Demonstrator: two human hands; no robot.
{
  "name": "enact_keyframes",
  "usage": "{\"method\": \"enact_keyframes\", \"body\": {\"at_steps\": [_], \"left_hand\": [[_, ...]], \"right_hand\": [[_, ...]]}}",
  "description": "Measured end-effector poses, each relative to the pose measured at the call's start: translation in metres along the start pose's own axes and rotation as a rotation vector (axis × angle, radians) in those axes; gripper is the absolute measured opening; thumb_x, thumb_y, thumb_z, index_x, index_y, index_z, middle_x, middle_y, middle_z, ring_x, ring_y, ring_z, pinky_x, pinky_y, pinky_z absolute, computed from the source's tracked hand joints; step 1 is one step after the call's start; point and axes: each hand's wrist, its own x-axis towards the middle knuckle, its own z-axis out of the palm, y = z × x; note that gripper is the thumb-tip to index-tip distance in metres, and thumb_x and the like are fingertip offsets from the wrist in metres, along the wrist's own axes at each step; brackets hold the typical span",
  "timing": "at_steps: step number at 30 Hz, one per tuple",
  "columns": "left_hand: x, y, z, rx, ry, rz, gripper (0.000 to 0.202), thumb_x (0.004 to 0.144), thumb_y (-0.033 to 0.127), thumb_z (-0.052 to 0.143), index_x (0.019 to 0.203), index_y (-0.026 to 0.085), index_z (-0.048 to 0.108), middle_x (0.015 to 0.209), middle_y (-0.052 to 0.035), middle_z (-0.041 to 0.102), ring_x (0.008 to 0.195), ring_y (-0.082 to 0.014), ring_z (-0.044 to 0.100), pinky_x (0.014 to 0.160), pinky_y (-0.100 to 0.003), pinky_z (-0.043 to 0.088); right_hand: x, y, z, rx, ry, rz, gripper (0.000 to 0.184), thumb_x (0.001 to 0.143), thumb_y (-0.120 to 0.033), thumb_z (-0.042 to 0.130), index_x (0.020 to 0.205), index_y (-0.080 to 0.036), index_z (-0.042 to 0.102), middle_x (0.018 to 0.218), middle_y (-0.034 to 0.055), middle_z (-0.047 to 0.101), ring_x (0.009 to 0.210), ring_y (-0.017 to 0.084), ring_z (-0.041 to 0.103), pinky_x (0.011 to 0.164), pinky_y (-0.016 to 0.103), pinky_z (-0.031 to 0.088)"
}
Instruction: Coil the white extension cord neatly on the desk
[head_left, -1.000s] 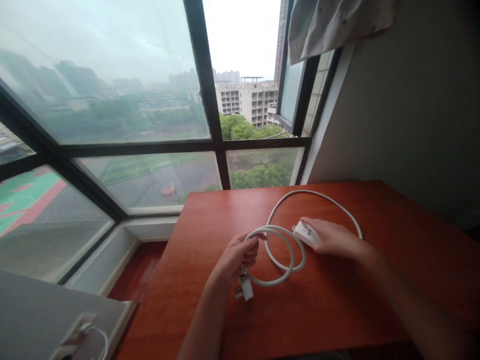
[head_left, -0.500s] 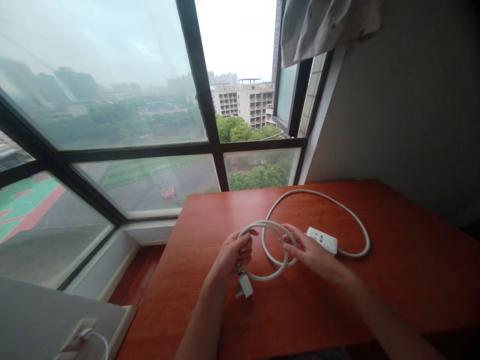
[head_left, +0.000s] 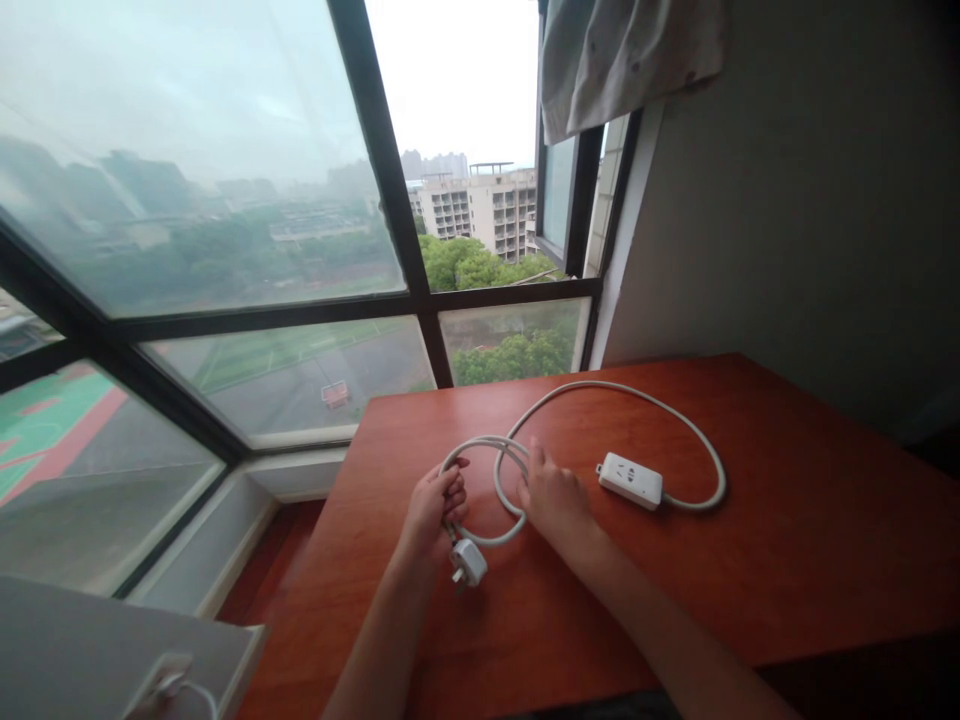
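Note:
Coiled loops of a white power cord (head_left: 491, 541) are held just over the reddish-brown table. My left hand (head_left: 433, 510) is closed around the left side of the loops, and the plug (head_left: 469, 563) dangles below it with its prongs showing. On the right side of the coil, my right hand (head_left: 559, 500) grips the cord, its fingertips partly hidden behind the hand. From there the cord sweeps in a wide arc over the table to a white power strip (head_left: 631, 480), which lies flat with its sockets up, right of my right hand.
The wooden table (head_left: 750, 580) stretches far to the right. Behind it are dark-framed windows (head_left: 315, 312), one pane open, with a hanging cloth (head_left: 626, 65) at upper right. A wall socket (head_left: 161, 685) with a white cable is at lower left.
My right hand has shifted left, closer to my left hand, and the held coil has narrowed. The plug has turned to show its prongs. The power strip is now fully uncovered.

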Motion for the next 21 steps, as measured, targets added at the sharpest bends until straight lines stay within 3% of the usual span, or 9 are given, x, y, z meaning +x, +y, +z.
{"method": "enact_keyframes", "body": {"at_steps": [4,7,9,12,15,18,21], "left_hand": [[-0.002,0.001,-0.003,0.024,0.036,0.055,0.026,0.07,0.021,0.065,0.092,0.013,0.054,0.052,0.0108,0.034,0.037,-0.0001,0.021,0.035,-0.011,0.014],[-0.002,0.0,-0.003,0.05,0.021,0.074,0.029,0.067,0.022,0.067,0.092,0.012,0.056,0.053,0.0105,0.035,0.038,0.0003,0.022,0.036,-0.011,0.015],[0.0,-0.001,-0.001,0.065,0.013,0.085,0.031,0.066,0.022,0.069,0.092,0.012,0.056,0.053,0.0103,0.036,0.039,0.0005,0.023,0.037,-0.012,0.016],[0.005,-0.009,0.005,0.078,0.017,0.095,0.032,0.063,0.023,0.069,0.09,0.012,0.056,0.055,0.0089,0.04,0.041,-0.0006,0.027,0.039,-0.013,0.02],[0.014,-0.021,0.014,0.136,0.028,0.109,0.03,0.063,0.021,0.066,0.09,0.013,0.056,0.059,0.0068,0.044,0.044,-0.0033,0.034,0.042,-0.015,0.026],[0.026,-0.031,0.021,0.381,0.054,0.166,0.019,0.071,0.021,0.058,0.089,0.014,0.055,0.06,0.0058,0.045,0.046,-0.0065,0.038,0.046,-0.018,0.029],[0.035,-0.031,0.025,0.862,0.086,0.328,0.009,0.084,0.021,0.048,0.085,0.016,0.056,0.066,0.0011,0.051,0.056,-0.0115,0.046,0.055,-0.022,0.034]], "right_hand": [[0.004,-0.011,-0.003,-0.011,-0.084,-0.006,0.044,0.089,-0.02,0.041,0.129,-0.002,0.048,0.096,0.0231,0.069,0.085,0.028,0.069,0.068,0.032,0.049],[0.009,-0.003,-0.006,0.067,-0.201,-0.048,0.029,0.09,-0.022,0.042,0.101,-0.007,0.064,0.089,0.0216,0.07,0.083,0.027,0.068,0.068,0.03,0.047],[0.01,0.009,-0.007,0.208,-0.264,-0.125,0.028,0.091,-0.024,0.041,0.086,-0.011,0.066,0.084,0.0162,0.07,0.077,0.022,0.067,0.065,0.026,0.043],[0.009,0.029,-0.002,0.462,-0.262,-0.196,0.031,0.095,-0.026,0.037,0.086,-0.014,0.064,0.081,0.0075,0.07,0.071,0.016,0.062,0.062,0.022,0.039],[0.008,0.045,0.006,0.504,-0.18,-0.14,0.029,0.097,-0.029,0.037,0.092,-0.016,0.062,0.086,0.0061,0.07,0.077,0.016,0.063,0.065,0.022,0.038],[0.007,0.052,0.012,0.321,-0.133,-0.021,0.033,0.098,-0.031,0.034,0.092,-0.017,0.062,0.087,0.0091,0.07,0.08,0.019,0.065,0.067,0.024,0.039],[0.004,0.052,0.012,0.103,-0.121,0.069,0.035,0.099,-0.035,0.033,0.093,-0.017,0.062,0.087,0.0135,0.071,0.082,0.024,0.068,0.068,0.028,0.042]]}}
